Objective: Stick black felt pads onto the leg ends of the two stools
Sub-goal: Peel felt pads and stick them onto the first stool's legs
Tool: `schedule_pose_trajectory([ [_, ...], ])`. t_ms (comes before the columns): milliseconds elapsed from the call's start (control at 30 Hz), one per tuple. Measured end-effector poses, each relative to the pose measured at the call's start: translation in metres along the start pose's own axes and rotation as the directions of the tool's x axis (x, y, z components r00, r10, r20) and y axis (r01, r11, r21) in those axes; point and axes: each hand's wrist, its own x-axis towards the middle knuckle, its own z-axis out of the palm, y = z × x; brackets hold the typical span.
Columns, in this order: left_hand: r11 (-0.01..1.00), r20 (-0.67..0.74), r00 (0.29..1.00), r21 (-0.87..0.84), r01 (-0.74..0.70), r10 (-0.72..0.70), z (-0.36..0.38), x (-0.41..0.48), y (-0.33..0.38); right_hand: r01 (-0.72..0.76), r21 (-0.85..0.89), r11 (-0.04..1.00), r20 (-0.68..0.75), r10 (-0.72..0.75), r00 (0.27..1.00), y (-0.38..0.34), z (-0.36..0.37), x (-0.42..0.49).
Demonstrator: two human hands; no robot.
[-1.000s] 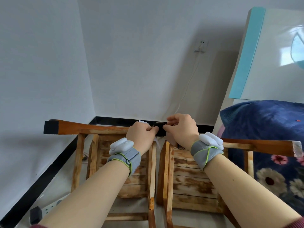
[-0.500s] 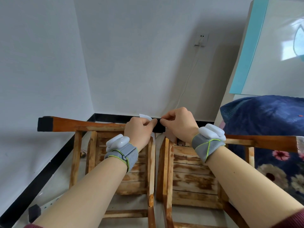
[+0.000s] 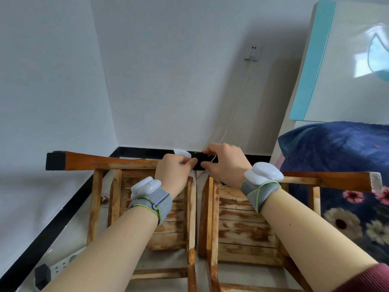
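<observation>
Two wooden stools lie upturned side by side on the floor, legs pointing up twd the camera: left stool (image 3: 147,224) & right stool (image 3: 244,228), nearly touching along their inner edges. Both hands meet above the gap betw them, near the black skirting board (image 3: 147,152). Left hand (image 3: 174,171) is curled, thumb & forefinger pinched on the left end of a black felt pad (image 3: 199,160); a bit of white backing paper (image 3: 182,153) sticks out just above its knuckles. Right hand (image 3: 225,163) pinches the same pad from the right, fingertips closed on its top & bottom edges, so the pad is held betw both hands, w/ the dark skirting behind it; can't tell if it touches a leg end. Left stool's far-left leg end (image 3: 55,161) already carries a black pad; right stool's far-right leg end (image 3: 376,182) shows bare pale wood. Each wrist has a grey strap w/ a white device on it. White cable (image 3: 237,102) hangs from a wall socket (image 3: 253,53) down behind the hands. Blue floral bedding (image 3: 345,165) at right; white power strip (image 3: 56,268) on the floor at lower left.
</observation>
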Motion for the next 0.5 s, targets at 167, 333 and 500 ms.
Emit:
schedule_pose_trajectory([
  [167,1.000,0.059,0.998,0.028,0.010,-0.012,-0.0006,-0.0039,-0.0030,0.024,0.056,0.998,0.051,-0.027,0.998,0.0047,-0.0050,0.0003],
  [333,0.998,0.073,0.997,0.061,0.004,-0.008,-0.0041,-0.0045,-0.0001,0.019,0.116,0.993,0.044,-0.024,0.999,0.0083,-0.0027,0.0008],
  [500,0.999,0.096,0.995,0.031,0.009,-0.012,-0.0059,-0.0062,0.0001,0.005,0.141,0.990,0.009,-0.007,1.000,0.0051,-0.0046,0.0085],
])
